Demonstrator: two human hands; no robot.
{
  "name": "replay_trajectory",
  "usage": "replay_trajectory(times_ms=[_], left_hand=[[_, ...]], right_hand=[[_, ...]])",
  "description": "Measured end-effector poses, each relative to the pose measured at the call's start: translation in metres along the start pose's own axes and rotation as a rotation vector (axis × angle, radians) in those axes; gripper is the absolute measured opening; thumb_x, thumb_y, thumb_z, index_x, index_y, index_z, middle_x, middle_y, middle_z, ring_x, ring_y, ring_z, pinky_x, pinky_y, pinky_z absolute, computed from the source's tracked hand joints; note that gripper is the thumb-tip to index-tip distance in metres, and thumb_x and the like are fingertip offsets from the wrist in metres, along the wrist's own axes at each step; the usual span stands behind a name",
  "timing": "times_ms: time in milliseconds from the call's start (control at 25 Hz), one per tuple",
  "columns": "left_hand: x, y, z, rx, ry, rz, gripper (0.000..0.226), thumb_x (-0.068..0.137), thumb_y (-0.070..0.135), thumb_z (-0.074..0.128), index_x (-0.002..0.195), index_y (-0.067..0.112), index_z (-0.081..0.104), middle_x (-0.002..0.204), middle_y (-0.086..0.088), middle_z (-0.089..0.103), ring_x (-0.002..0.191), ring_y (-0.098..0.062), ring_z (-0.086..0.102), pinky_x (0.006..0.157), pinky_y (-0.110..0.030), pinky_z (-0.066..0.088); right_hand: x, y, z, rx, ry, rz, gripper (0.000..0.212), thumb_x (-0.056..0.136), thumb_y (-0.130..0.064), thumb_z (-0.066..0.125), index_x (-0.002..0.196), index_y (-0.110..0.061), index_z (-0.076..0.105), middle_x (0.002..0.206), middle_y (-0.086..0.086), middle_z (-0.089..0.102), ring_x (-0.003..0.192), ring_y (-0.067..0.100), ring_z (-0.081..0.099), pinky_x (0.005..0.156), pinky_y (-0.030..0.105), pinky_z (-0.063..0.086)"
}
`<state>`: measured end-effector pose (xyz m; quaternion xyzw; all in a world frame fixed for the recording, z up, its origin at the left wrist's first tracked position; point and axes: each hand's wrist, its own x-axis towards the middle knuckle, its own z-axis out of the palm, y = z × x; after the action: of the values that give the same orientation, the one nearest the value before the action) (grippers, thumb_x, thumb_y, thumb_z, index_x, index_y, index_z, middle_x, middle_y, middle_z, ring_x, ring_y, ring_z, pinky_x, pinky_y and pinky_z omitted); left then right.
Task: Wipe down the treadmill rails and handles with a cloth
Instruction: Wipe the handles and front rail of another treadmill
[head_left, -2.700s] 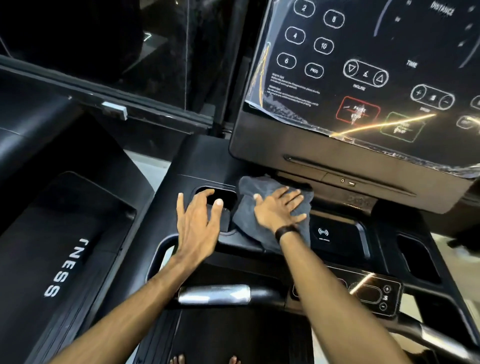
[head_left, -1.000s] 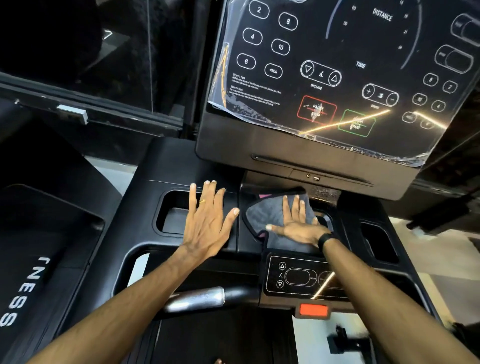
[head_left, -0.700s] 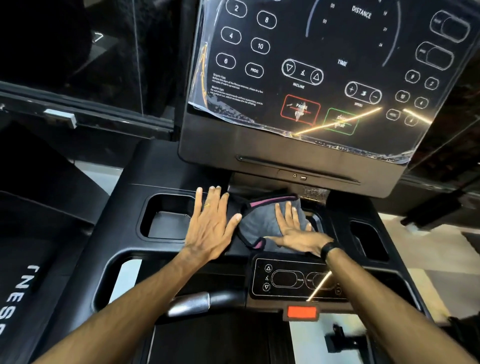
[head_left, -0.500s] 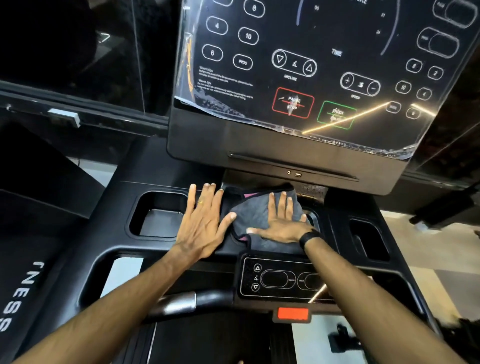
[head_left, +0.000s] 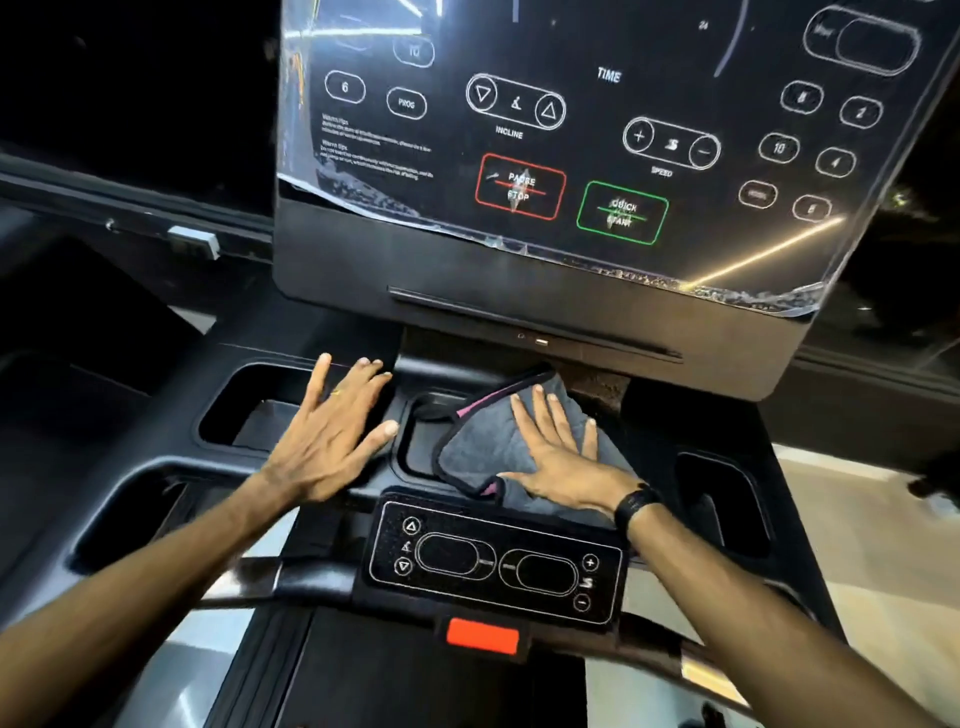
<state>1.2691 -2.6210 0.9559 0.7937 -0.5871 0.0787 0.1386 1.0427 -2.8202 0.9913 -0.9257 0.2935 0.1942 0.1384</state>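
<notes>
In centre tray of black treadmill console (head_left: 519, 374), below screen: folded grey microfibre cloth with pink-black edging (head_left: 478, 447) pressed flat by right hand (head_left: 563, 462), fingers straight, slightly spread. Left hand (head_left: 327, 441) laid flat just beside, fingers spread, nothing held.

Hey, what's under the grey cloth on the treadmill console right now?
The grey cloth lies in the middle tray of the console, pressed flat by the right hand. Only the tray's bare left part shows; whatever the cloth covers is hidden.
</notes>
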Motion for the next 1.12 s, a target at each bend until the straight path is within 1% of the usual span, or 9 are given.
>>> replay_trajectory(times_ms=[280, 400, 520, 600, 680, 880, 960, 1080, 1120], left_hand=[[-0.003, 0.002, 0.002, -0.014, 0.005, -0.047, 0.075, 0.101, 0.058, 0.016, 0.153, 0.006, 0.029, 0.160, -0.012, 0.030, 0.152, -0.015, 0.014, 0.121, -0.046, -0.015], [-0.001, 0.003, 0.002, -0.039, 0.031, -0.047, 0.075, 0.101, 0.058, 0.015, 0.153, 0.005, 0.028, 0.160, -0.012, 0.029, 0.152, -0.014, 0.013, 0.121, -0.048, -0.013], [0.002, 0.005, 0.000, -0.096, 0.062, -0.052, 0.076, 0.101, 0.060, 0.016, 0.154, 0.006, 0.026, 0.161, -0.010, 0.027, 0.152, -0.014, 0.012, 0.121, -0.049, -0.012], [0.003, 0.006, -0.001, -0.120, 0.083, -0.052, 0.075, 0.100, 0.059, 0.018, 0.153, 0.006, 0.028, 0.161, -0.009, 0.028, 0.152, -0.015, 0.015, 0.122, -0.050, -0.011], [0.003, 0.007, -0.003, -0.121, 0.098, -0.052, 0.075, 0.100, 0.059, 0.019, 0.153, 0.006, 0.029, 0.161, -0.010, 0.029, 0.152, -0.016, 0.016, 0.122, -0.051, -0.009], [0.002, 0.008, -0.003, -0.128, 0.116, -0.055, 0.077, 0.100, 0.060, 0.020, 0.152, 0.004, 0.028, 0.161, -0.013, 0.028, 0.152, -0.018, 0.015, 0.122, -0.052, -0.008], [0.002, 0.008, -0.004, -0.149, 0.138, -0.071, 0.079, 0.099, 0.061, 0.023, 0.152, 0.003, 0.029, 0.160, -0.013, 0.028, 0.152, -0.019, 0.015, 0.122, -0.052, -0.007], [0.004, 0.006, -0.005, -0.170, 0.156, -0.118, 0.078, 0.097, 0.061, 0.027, 0.151, 0.004, 0.032, 0.160, -0.012, 0.030, 0.152, -0.017, 0.015, 0.122, -0.054, -0.005], [0.004, 0.005, -0.006, -0.172, 0.152, -0.122, 0.078, 0.098, 0.061, 0.027, 0.151, 0.005, 0.031, 0.160, -0.011, 0.029, 0.152, -0.017, 0.014, 0.122, -0.054, -0.006]], right_hand=[[-0.029, 0.086, -0.015, 0.069, 0.031, -0.213, 0.098, 0.092, -0.040, 0.068, 0.152, -0.045, -0.009, 0.154, -0.023, -0.028, 0.143, 0.002, -0.029, 0.121, 0.045, -0.016], [-0.033, 0.092, -0.009, 0.058, 0.104, -0.232, 0.095, 0.094, -0.037, 0.066, 0.147, -0.049, -0.012, 0.160, -0.020, -0.022, 0.147, 0.002, -0.027, 0.123, 0.046, -0.013], [-0.031, 0.086, -0.001, -0.072, 0.193, -0.247, 0.087, 0.096, -0.049, 0.055, 0.151, -0.042, -0.012, 0.163, -0.013, -0.020, 0.148, 0.006, -0.026, 0.123, 0.048, -0.008], [-0.022, 0.076, -0.002, -0.186, 0.215, -0.302, 0.085, 0.093, -0.065, 0.037, 0.156, -0.035, -0.011, 0.164, -0.008, -0.021, 0.149, 0.010, -0.026, 0.123, 0.051, -0.008], [-0.006, 0.055, -0.006, -0.258, 0.223, -0.347, 0.089, 0.089, -0.071, 0.025, 0.158, -0.028, -0.012, 0.164, -0.004, -0.024, 0.150, 0.014, -0.026, 0.122, 0.051, -0.012], [0.040, -0.020, -0.015, -0.285, 0.293, -0.449, 0.092, 0.092, -0.065, 0.036, 0.160, -0.019, -0.007, 0.164, 0.000, -0.023, 0.149, 0.014, -0.028, 0.120, 0.048, -0.019], [0.064, -0.051, -0.022, -0.303, 0.320, -0.503, 0.092, 0.093, -0.065, 0.038, 0.160, -0.018, -0.003, 0.166, -0.001, -0.019, 0.150, 0.013, -0.025, 0.120, 0.045, -0.015], [0.092, -0.083, -0.035, -0.281, 0.324, -0.552, 0.091, 0.091, -0.068, 0.033, 0.161, -0.019, 0.001, 0.167, -0.005, -0.014, 0.152, 0.008, -0.016, 0.119, 0.038, 0.003], [0.096, -0.086, -0.036, -0.279, 0.320, -0.561, 0.090, 0.092, -0.068, 0.033, 0.161, -0.019, 0.001, 0.167, -0.006, -0.014, 0.152, 0.008, -0.014, 0.118, 0.036, 0.005]])
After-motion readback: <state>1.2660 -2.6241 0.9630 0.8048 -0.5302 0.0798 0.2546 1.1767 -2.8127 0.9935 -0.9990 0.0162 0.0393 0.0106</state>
